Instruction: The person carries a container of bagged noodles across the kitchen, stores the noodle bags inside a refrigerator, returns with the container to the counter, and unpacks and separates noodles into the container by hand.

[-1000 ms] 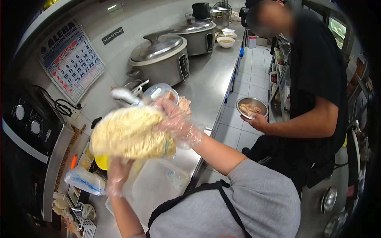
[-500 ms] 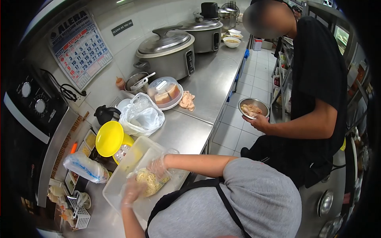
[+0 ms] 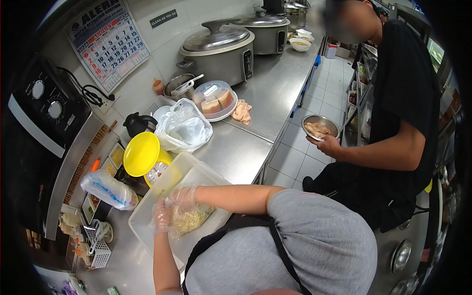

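A clear plastic bag of pale noodles [image 3: 192,219] lies inside a translucent plastic tub [image 3: 147,221] on the steel counter. My left hand [image 3: 162,216], in a clear glove, is at the bag's upper left end; its fingers are too blurred to make out. Close beside it, my right hand [image 3: 182,196], also gloved, is at the top of the bag, its fingers smeared by the plastic and motion. Behind the tub stands a yellow scale [image 3: 142,155] with a round pan. White plastic bags [image 3: 184,129] sit just beyond it.
A co-worker [image 3: 403,98] stands at the right, holding a metal bowl [image 3: 320,128] of raw meat. Large cookers [image 3: 219,59] line the wall behind a covered cake plate [image 3: 214,103] and a cloth [image 3: 242,112]. A wrapped bundle [image 3: 109,188] lies left of the scale.
The noodle bag has come down from the air into the tub. My hands went down with it and have since drawn together at its upper end. The view has shifted slightly.
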Tool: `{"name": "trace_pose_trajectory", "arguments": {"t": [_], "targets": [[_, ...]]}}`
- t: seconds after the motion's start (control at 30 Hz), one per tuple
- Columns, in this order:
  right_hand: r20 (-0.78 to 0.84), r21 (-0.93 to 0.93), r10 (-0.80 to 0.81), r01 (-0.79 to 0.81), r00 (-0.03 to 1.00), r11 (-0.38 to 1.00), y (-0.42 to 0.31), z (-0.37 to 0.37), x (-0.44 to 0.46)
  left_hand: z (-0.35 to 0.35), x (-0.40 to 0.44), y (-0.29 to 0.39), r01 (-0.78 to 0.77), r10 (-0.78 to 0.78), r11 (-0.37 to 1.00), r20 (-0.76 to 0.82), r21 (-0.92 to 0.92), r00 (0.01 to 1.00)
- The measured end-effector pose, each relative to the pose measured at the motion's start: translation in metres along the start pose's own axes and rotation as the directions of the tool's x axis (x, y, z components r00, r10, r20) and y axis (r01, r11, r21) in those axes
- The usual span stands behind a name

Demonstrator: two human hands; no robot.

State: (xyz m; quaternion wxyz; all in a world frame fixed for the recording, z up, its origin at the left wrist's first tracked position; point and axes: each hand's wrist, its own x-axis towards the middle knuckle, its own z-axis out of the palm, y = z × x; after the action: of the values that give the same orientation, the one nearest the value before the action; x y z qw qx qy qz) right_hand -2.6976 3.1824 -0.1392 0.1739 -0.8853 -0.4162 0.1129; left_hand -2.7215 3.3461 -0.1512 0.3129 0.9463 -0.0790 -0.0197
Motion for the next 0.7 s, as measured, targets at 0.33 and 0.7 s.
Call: {"name": "trace_pose_trajectory", "arguments": {"t": [0.33, 0.7], "targets": [[-0.142, 0.240, 0.137, -0.100, 0.980, 0.965, 0.006, -0.012, -0.003, 0.003, 0.014, -0.021, 0.072, -0.134, 0.770, -0.050, -0.634, 0.990], [-0.425, 0.504, 0.201, 0.046, 0.883, 0.862, 0.024, 0.000, 0.000, -0.004, -0.001, 0.019, -0.127, 0.131, 0.989, 0.048, -0.076, 0.990]]}}
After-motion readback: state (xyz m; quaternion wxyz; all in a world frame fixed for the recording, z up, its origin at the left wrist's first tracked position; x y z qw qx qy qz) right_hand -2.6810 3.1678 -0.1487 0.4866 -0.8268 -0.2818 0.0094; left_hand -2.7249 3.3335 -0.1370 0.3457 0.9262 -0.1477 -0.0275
